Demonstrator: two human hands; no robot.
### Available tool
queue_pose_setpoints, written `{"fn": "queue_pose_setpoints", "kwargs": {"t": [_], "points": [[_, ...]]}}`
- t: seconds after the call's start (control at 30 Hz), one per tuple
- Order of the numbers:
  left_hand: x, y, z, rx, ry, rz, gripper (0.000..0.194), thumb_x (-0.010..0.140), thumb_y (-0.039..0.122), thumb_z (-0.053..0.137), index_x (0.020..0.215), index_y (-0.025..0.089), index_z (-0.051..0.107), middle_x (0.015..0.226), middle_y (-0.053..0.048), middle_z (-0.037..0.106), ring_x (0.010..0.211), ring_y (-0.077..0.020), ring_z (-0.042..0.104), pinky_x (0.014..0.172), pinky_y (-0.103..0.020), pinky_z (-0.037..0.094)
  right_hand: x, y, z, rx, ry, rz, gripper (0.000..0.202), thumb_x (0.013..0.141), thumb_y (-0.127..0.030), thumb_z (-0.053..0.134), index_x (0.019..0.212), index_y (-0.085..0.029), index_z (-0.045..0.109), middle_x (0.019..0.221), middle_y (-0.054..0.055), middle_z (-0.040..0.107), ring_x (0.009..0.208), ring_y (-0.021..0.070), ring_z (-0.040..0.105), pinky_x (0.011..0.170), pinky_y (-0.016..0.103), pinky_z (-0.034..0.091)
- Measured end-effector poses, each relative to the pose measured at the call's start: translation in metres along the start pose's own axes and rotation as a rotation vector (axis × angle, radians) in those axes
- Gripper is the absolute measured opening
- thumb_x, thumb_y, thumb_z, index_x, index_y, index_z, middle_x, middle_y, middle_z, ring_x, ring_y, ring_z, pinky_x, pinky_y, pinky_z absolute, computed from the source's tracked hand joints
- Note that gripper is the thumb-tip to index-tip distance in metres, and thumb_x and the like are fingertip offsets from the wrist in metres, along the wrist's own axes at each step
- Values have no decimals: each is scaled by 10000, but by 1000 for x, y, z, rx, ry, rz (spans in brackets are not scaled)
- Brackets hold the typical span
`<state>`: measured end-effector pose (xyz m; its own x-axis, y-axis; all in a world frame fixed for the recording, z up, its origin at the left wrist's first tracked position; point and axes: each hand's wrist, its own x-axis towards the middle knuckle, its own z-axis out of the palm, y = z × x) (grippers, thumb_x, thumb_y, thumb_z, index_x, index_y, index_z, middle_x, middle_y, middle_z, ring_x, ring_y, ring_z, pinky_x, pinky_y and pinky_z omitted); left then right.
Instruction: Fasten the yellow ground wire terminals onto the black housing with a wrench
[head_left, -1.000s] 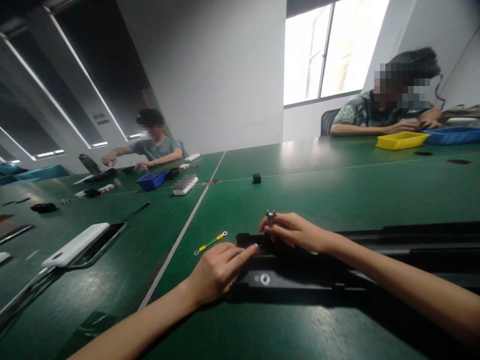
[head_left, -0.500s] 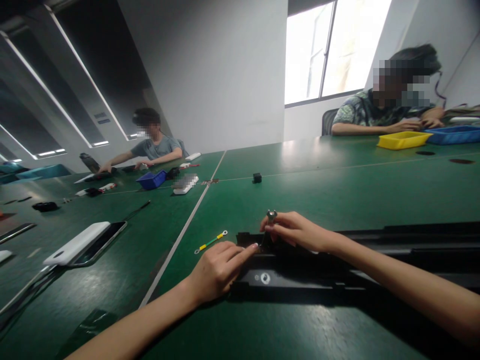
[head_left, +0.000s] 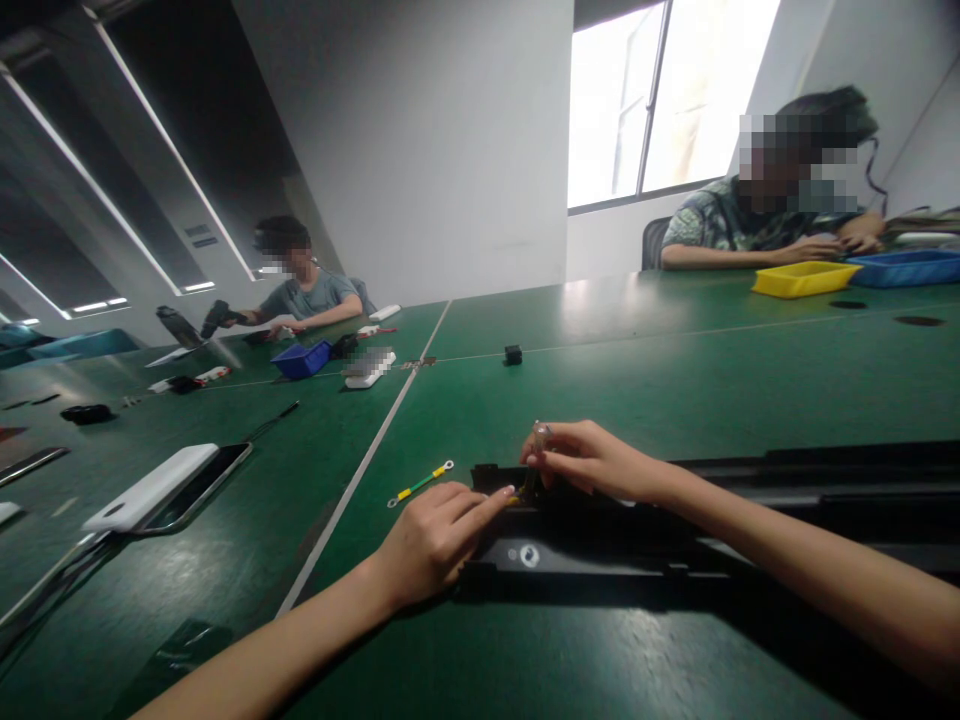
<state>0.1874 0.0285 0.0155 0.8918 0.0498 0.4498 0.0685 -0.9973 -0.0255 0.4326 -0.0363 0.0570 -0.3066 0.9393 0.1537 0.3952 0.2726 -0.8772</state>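
Note:
A long black metal rail (head_left: 600, 555) lies across the table in front of me, with a pale ringed hole near its left end. My left hand (head_left: 435, 535) is curled over that end, its index finger stretched into the channel. At this fingertip shows a small yellow piece (head_left: 516, 498), mostly hidden. Above the same spot, my right hand (head_left: 581, 458) pinches an upright metal tool with a forked, wrench-like end (head_left: 541, 436); its lower part is in shadow. Just beyond my left hand lies a green-and-yellow ground wire (head_left: 420, 484) with ring terminals.
To the left lie a white power bank (head_left: 150, 487) and a phone (head_left: 199, 490) with cables. Farther off are a small black block (head_left: 513, 355), a blue bin (head_left: 301, 360), a yellow tray (head_left: 804, 280) and a blue tray (head_left: 911, 268). Two people sit across the table.
The forked tool end has turned slightly in my right hand and looks blurred. My left hand holds its place. The person at far left has raised a dark power tool.

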Motion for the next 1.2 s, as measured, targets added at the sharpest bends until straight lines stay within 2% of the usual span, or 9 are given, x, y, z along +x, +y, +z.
{"fn": "queue_pose_setpoints", "kwargs": {"t": [0.2,0.43,0.67,1.2], "points": [[0,0,0,-1,-2,-4,416,924,120,366,1333,99,433,952,-124,641,871,-221,573,749,-388,523,0,-1,0,0,-1,1,339,868,-464,505,894,-131,564,650,-11,549,500,68,433,406,165,342],[0,0,-1,7,11,-2,416,909,113,373,1317,99,455,939,-125,646,866,-218,585,734,-377,529,0,1,0,-12,-3,-25,281,879,-415,505,881,-140,561,667,-11,555,510,65,436,423,163,343],[1,1,-1,9,18,-1,416,909,113,374,1317,99,453,930,-120,644,861,-214,586,729,-370,528,0,-1,1,-70,1,-47,328,885,-458,486,858,-140,561,651,-16,543,513,71,435,456,182,347],[1,1,-1,4,13,-1,422,911,129,377,1327,106,445,926,-117,645,862,-212,587,726,-362,530,1,3,0,-192,49,-74,342,918,-450,437,899,-135,569,636,-13,553,495,75,450,489,194,368]]}}
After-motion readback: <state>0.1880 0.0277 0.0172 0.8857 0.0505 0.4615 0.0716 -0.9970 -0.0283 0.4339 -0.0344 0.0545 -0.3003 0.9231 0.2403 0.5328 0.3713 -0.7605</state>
